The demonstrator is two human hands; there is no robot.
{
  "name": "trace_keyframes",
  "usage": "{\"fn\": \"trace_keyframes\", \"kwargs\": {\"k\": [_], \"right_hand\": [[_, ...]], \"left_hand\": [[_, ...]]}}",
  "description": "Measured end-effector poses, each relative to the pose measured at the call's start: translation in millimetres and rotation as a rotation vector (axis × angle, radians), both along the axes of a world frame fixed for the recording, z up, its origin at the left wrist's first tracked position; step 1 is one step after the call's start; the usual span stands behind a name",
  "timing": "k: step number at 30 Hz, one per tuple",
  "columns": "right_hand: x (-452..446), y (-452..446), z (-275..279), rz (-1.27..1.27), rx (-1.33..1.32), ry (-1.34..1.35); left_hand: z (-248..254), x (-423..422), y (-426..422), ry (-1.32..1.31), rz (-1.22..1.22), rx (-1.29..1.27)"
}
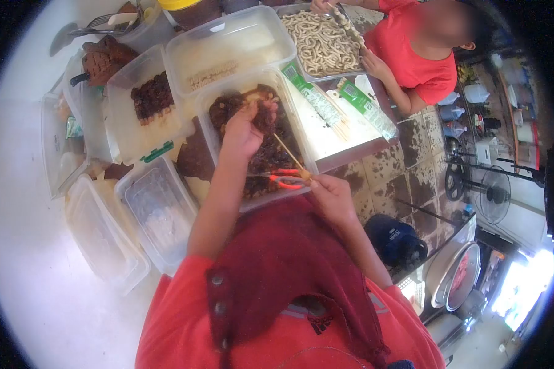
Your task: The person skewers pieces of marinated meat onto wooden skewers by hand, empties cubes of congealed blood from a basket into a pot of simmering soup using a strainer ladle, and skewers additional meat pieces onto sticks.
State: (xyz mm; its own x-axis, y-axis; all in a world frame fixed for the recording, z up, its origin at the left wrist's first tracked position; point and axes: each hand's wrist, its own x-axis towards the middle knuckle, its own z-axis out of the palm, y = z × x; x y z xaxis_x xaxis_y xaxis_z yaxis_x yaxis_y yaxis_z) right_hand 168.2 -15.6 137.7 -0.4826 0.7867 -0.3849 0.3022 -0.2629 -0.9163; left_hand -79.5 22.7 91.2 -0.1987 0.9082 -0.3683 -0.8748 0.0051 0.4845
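Observation:
My left hand (245, 132) is closed on a piece of dark marinated meat (265, 117) above a clear plastic tub (210, 101). Pinched in my right hand (333, 198), at the tub's near right corner, is a thin wooden skewer (287, 149) that slants up toward the left hand. A small brown lump (305, 174) sits on the skewer close to my right fingers. More dark meat (228, 111) fills the tub. Scissors with red-orange handles (287, 179) lie across the tub's near end, partly behind the skewer. The skewer's far tip is near the held meat.
Filled skewers (152, 98) lie in a container to the left. Two green-and-clear skewer packets (367, 108) rest on a white board (326, 147). Across from me, a person in red (412, 55) handles a skewer over a tray of pale coiled pieces (320, 43). Plastic containers (157, 209) stand nearer left.

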Motion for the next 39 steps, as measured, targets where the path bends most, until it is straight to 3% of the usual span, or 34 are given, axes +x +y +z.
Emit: {"fn": "trace_keyframes", "kwargs": {"k": [10, 17, 20, 26, 29, 32, 35, 38, 39], "right_hand": [[-8.2, -5.6, 14.4, -0.035, 0.091, -0.097], [-17.9, -12.6, 14.1, -0.048, 0.355, -0.161], [-19.8, -10.7, 18.8, -0.010, 0.344, -0.222], [-28.6, -3.7, 30.8, 0.060, 0.137, -0.181], [-27.9, 0.4, 20.1, -0.116, -0.409, -0.027], [-31.6, -6.7, 8.5, 0.044, 0.291, -0.174], [-36.5, -8.8, 21.3, 0.096, 0.541, -0.288], [-42.9, -4.6, 24.2, 0.118, 0.355, -0.224], [-43.3, -1.8, 23.4, 0.070, 0.117, -0.185]], "left_hand": [[11.4, 23.6, 9.1, 0.235, 0.171, -0.093], [12.2, 22.3, 5.1, 0.073, 0.150, -0.129], [12.2, 21.4, 2.5, 0.035, 0.119, -0.148], [4.2, 24.2, -1.9, 0.074, 0.233, -0.096], [-5.3, 15.5, -3.7, -0.081, 0.231, -0.111], [-7.3, 10.1, -6.5, -0.144, 0.185, -0.186], [-7.0, 8.9, -5.9, -0.138, 0.172, -0.221], [-2.1, 9.1, -5.8, -0.160, 0.196, -0.249], [-1.8, 9.1, -5.9, -0.160, 0.202, -0.253]]}}
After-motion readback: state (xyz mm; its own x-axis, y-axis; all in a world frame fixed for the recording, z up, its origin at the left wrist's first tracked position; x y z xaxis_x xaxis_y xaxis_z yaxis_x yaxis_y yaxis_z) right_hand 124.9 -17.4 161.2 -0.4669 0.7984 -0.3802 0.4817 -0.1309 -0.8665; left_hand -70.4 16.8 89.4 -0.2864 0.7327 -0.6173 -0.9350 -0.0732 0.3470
